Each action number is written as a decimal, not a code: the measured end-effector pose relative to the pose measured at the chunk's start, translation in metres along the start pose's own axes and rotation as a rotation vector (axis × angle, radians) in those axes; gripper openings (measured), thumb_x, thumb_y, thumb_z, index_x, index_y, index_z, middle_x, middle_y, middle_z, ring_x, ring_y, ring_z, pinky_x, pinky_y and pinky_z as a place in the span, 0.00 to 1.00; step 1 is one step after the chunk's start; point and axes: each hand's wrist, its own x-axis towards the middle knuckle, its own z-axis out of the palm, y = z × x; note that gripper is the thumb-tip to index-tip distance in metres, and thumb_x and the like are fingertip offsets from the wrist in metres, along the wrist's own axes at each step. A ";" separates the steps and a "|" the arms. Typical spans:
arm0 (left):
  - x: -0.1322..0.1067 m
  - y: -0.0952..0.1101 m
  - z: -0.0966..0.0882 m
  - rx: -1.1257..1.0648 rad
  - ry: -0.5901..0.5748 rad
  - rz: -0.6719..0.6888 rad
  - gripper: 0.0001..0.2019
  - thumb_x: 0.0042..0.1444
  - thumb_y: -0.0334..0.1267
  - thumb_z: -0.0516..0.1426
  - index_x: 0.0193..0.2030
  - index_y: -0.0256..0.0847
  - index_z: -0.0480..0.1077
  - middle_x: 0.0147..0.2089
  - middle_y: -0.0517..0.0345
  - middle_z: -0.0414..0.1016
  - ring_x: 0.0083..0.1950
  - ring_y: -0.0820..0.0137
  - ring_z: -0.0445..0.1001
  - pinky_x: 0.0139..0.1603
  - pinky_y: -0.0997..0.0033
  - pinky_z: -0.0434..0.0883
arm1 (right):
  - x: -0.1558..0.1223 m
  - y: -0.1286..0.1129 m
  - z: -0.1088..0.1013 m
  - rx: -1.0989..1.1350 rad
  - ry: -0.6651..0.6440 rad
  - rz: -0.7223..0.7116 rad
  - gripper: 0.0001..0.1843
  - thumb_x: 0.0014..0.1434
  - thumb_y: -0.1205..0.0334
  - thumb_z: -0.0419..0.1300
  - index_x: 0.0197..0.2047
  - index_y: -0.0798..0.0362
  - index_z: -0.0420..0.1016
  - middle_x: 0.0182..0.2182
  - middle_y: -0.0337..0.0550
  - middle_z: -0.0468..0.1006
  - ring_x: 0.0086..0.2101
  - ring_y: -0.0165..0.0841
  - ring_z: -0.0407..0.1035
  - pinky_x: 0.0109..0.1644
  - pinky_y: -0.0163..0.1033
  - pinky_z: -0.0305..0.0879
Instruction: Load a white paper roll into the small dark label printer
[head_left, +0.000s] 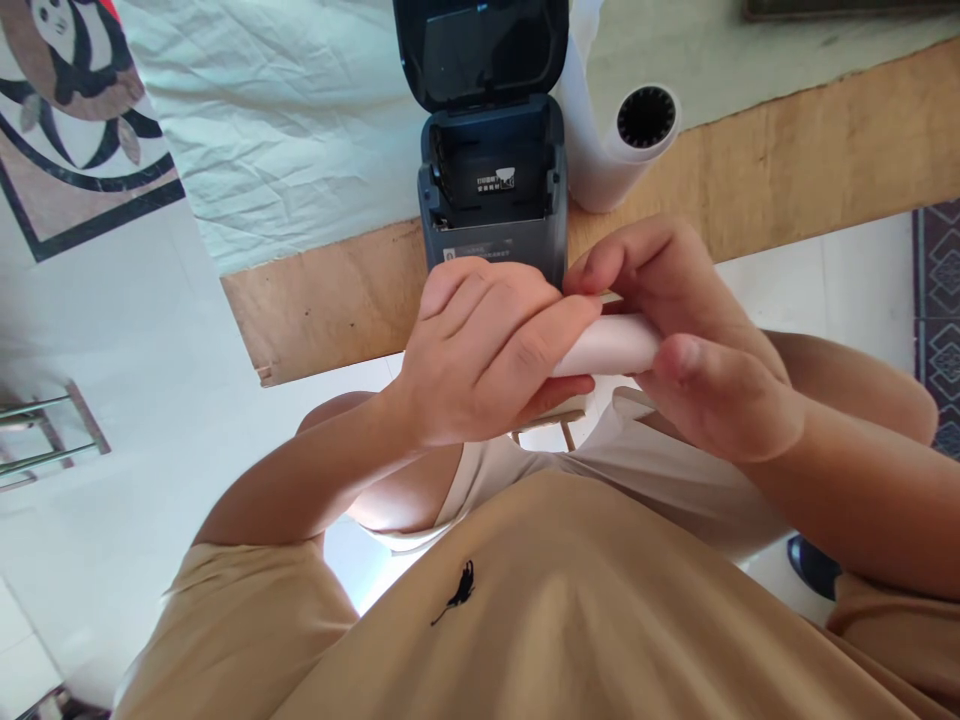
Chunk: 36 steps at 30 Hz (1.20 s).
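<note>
A white paper roll [611,345] was clamped between the left hand [487,350] and right hand [697,340], just short of the opened printer [491,190] beyond them, whose bay was seen empty.

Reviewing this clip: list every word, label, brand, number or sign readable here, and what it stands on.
Nothing can be read in full.
Sticker inside the open printer: white characters, too small to read.
Label strip on the printer's front edge: blurred, unreadable.
Shirt: small black emblem, no words.
Paper roll held by the left hand and right hand: blank.
Second roll on the table: no print visible.
</note>
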 end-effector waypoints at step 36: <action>-0.004 0.012 -0.015 -0.230 -0.470 -0.552 0.24 0.63 0.63 0.49 0.49 0.43 0.68 0.37 0.55 0.76 0.44 0.66 0.78 0.43 0.61 0.76 | 0.001 -0.005 0.004 -0.128 0.022 -0.005 0.12 0.68 0.57 0.49 0.51 0.52 0.64 0.31 0.36 0.69 0.27 0.15 0.59 0.29 0.23 0.59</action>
